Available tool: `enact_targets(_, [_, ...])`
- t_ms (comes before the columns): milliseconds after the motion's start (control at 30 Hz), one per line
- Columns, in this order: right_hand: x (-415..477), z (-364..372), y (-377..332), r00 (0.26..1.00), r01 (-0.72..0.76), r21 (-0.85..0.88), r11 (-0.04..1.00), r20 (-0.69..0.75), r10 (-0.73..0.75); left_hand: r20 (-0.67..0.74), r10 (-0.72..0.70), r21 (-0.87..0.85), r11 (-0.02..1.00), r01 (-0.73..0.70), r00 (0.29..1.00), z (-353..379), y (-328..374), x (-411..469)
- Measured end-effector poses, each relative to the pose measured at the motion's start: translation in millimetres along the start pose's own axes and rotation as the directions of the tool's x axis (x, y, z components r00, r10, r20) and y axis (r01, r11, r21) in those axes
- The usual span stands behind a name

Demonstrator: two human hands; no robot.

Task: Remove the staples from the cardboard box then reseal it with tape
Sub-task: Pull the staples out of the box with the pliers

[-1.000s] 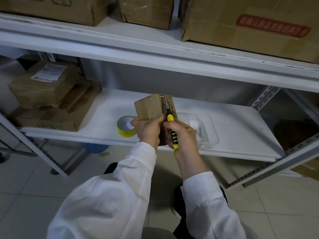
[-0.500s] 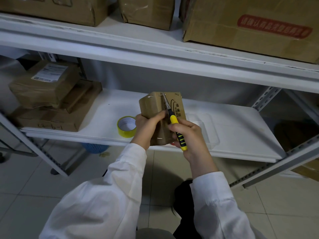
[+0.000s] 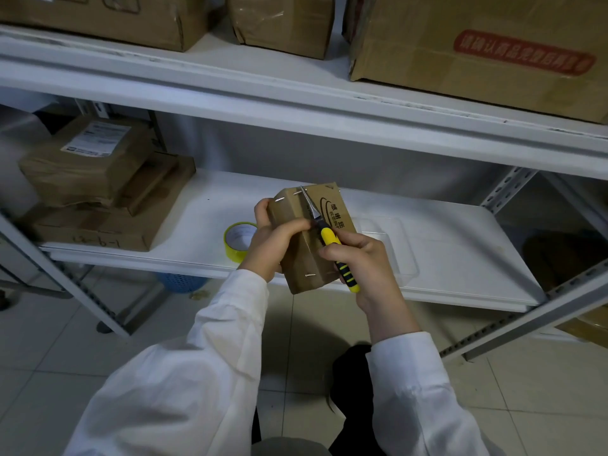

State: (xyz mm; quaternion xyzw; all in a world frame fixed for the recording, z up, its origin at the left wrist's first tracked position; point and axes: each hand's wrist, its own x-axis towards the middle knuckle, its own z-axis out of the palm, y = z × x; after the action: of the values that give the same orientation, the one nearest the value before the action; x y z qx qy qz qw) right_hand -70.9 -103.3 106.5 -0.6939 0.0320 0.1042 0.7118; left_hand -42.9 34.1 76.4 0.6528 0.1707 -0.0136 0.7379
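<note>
A small brown cardboard box [image 3: 301, 264] with black print is held tilted above the front edge of the lower shelf. My left hand [image 3: 273, 240] grips its left side, thumb across the top face. My right hand [image 3: 357, 263] holds yellow-and-black needle-nose pliers [image 3: 324, 233], whose tips rest at the box's far top edge beside a metal staple [image 3: 297, 193]. Other staples show at the upper left corner [image 3: 279, 199] and near the lower end [image 3: 310, 275]. A roll of yellow tape [image 3: 237, 241] stands on the shelf just left of my left hand.
The white lower shelf [image 3: 460, 258] carries a clear plastic tray [image 3: 394, 248] right of the box and stacked brown parcels [image 3: 95, 189] at the left. The upper shelf [image 3: 296, 100] with large cartons overhangs closely. A blue basket [image 3: 181, 283] sits on the tiled floor.
The box has been turned and tilted so its printed face shows. My right hand slid down and right with the pliers, whose tips now sit at the far top edge.
</note>
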Motion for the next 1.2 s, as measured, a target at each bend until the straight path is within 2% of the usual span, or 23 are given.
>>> enact_targets(67, [-0.3,3.2,2.2,0.999,-0.009,-0.005,1.0,-0.042,0.009,-0.019,-0.019,-0.045,0.999,0.018,1.0,0.8,-2.2,-0.5])
enact_targets(200, [4.0,-4.0,-9.7,0.992,0.0,0.152,0.988,-0.124,0.019,-0.038,-0.129,-0.223,0.968,0.117,0.991,2.2,-13.1,-6.2])
enact_targets(300, [6.0,-3.9,-11.1,0.994,0.026,0.042,0.999,-0.104,-0.022,-0.056,-0.09,-0.167,0.983,0.079,0.994,6.4,-12.6,-5.0])
enact_targets(433, [4.8,-1.6,-7.2,0.996,0.001,0.051,0.999,-0.094,0.004,-0.087,-0.039,-0.092,0.995,0.031,0.995,8.9,-9.6,-1.4])
enact_targets(633, [9.5,-4.1,-4.2,0.994,-0.007,0.067,0.998,-0.109,0.014,-0.086,-0.055,-0.151,0.988,0.042,0.995,11.7,-15.8,-1.5])
enact_targets(867, [17.4,-15.8,1.6,0.978,-0.041,0.063,0.997,-0.2,0.053,-0.127,-0.027,-0.097,0.995,0.014,0.992,19.8,-22.4,7.0])
enact_targets(1000, [26.1,-35.2,10.5,0.936,-0.061,0.098,0.993,-0.34,0.091,-0.143,-0.005,-0.015,1.0,0.003,0.99,20.8,-29.6,11.0])
enact_targets(1100, [35.9,-60.0,25.7,0.874,-0.097,0.104,0.99,-0.466,0.135,-0.17,-0.006,-0.066,0.998,-0.005,0.985,22.2,-35.0,15.2])
enact_targets(1200, [44.1,-84.0,46.7,0.823,-0.169,0.029,0.985,-0.545,0.158,-0.209,-0.003,-0.133,0.991,-0.026,0.978,25.9,-38.4,20.7])
